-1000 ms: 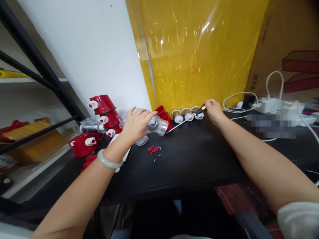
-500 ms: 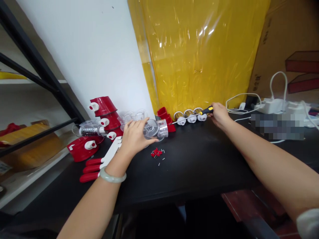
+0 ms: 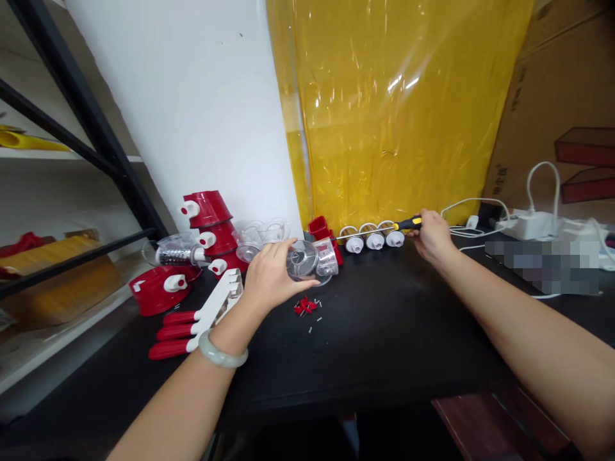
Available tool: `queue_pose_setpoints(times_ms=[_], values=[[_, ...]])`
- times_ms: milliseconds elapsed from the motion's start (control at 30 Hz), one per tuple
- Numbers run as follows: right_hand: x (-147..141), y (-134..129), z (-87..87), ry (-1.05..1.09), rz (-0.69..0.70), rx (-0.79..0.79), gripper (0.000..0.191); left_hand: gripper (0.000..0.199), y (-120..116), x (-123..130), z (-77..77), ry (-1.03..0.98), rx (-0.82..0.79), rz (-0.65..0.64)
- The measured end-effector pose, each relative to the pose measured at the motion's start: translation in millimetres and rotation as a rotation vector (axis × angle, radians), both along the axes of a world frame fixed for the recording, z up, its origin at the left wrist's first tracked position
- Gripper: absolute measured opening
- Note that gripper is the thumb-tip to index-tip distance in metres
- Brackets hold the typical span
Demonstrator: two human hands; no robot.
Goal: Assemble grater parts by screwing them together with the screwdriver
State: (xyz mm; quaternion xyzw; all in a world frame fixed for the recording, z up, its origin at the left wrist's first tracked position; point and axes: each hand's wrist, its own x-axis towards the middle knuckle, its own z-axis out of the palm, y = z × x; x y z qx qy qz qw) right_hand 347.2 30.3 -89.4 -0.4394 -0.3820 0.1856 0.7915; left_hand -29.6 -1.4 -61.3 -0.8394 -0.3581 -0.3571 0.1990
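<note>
My left hand (image 3: 271, 272) is wrapped round the near side of a clear plastic part (image 3: 303, 258), which has a round disc and a short tube facing right. In my right hand (image 3: 431, 237) is a screwdriver (image 3: 408, 223) with a yellow and black handle. Its long shaft points left and its tip is close to the clear part's tube; whether they touch cannot be told. Small red pieces (image 3: 305, 307) and loose screws (image 3: 319, 319) lie on the black table in front of the clear part.
Stacked red bases (image 3: 211, 210) and red-handled white levers (image 3: 206, 310) stand or lie at the left. Behind the screwdriver are white-ended drums (image 3: 375, 238) and red hoppers (image 3: 319, 227). White cables and a charger (image 3: 533, 224) are at the right.
The view has shifted slightly, so most things sit lower and to the right. The clear part is turned a little, with its disc facing me more. Both hands keep their holds.
</note>
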Motion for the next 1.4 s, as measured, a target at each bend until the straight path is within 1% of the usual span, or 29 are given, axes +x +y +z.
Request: queue_pose_setpoints(times_ms=[233,367,500,600,700,867,933,1000,1067,1133,1233,1300,1400], values=[[-9.9,-3.3,3.6,0.102,0.004,0.016,0.027,0.088,-1.6,2.1,-1.2,0.012,-0.032,0.019],[-12.0,-3.3,6.0,0.103,0.034,0.044,0.027,0.089,-2.0,2.8,-2.3,0.038,-0.040,0.019],[-8.9,-3.3,8.8,0.098,0.084,0.070,0.021,0.088,-0.8,1.8,-3.7,0.033,-0.014,0.000],[-5.2,-4.0,7.4,0.037,0.117,0.021,0.018,0.088,1.2,0.4,-4.3,0.018,-0.015,0.013],[-2.9,-4.4,2.8,-0.058,0.094,-0.067,0.025,0.088,3.5,-1.0,-4.1,0.007,-0.023,0.026],[-4.3,-4.2,-1.7,-0.063,0.094,-0.097,0.041,0.088,5.1,-1.9,-4.0,0.001,-0.011,0.001],[-4.9,-4.5,-0.4,-0.054,0.078,-0.114,0.042,0.088,4.9,-1.6,-4.4,0.001,-0.002,-0.005],[-4.9,-5.3,2.3,-0.033,0.062,-0.099,0.040,0.087,4.6,-1.3,-4.7,0.007,-0.001,-0.002],[-5.0,-6.5,5.5,-0.015,0.087,-0.061,0.035,0.087,4.3,-1.4,-4.7,0.015,-0.004,0.002],[-5.5,-8.0,8.0,-0.001,0.147,-0.033,0.029,0.088,4.3,-1.8,-4.3,0.016,-0.006,0.006],[-5.9,-10.4,8.7,-0.001,0.232,-0.052,0.026,0.089,4.9,-3.4,-3.1,0.006,-0.011,0.012],[-4.8,-11.8,7.1,-0.028,0.253,-0.106,0.033,0.089,6.0,-4.7,-2.6,0.002,-0.007,0.020],[-1.1,-13.1,3.8,-0.149,0.206,-0.206,0.049,0.088,7.9,-6.6,-2.2,0.003,0.013,0.034]])
